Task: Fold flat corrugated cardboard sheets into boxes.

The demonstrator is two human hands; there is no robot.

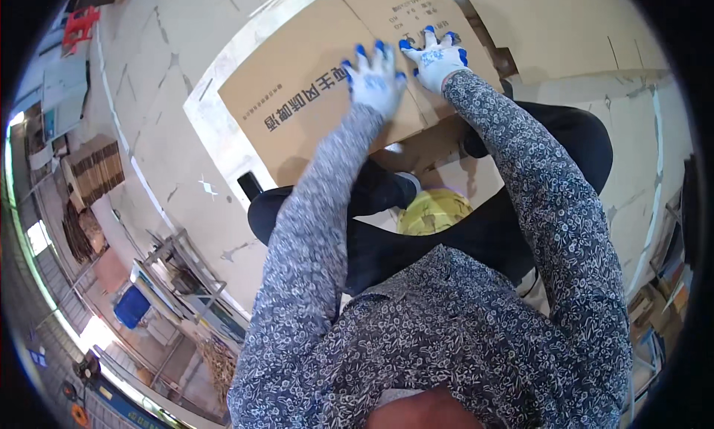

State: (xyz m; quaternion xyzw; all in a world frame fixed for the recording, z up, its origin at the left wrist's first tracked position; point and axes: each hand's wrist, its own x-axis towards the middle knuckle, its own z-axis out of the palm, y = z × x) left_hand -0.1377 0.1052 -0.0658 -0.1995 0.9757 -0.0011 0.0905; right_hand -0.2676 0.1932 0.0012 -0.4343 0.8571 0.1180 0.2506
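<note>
Found printed cardboard sheet [316, 64] laid flat, inset from left edge of pale board [214, 124], with no panel raised yet. Observed left hand [375, 83] and right hand [437, 59] over it, with grip wide, holding nothing. Cannot confirm left contact through blur.

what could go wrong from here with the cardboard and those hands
The gloved left hand and right hand appear to rest spread on the flat cardboard sheet without gripping its edges, so it might slide under them. The black rectangular object lies close to the left knee, so a leg shift could knock it.
</note>
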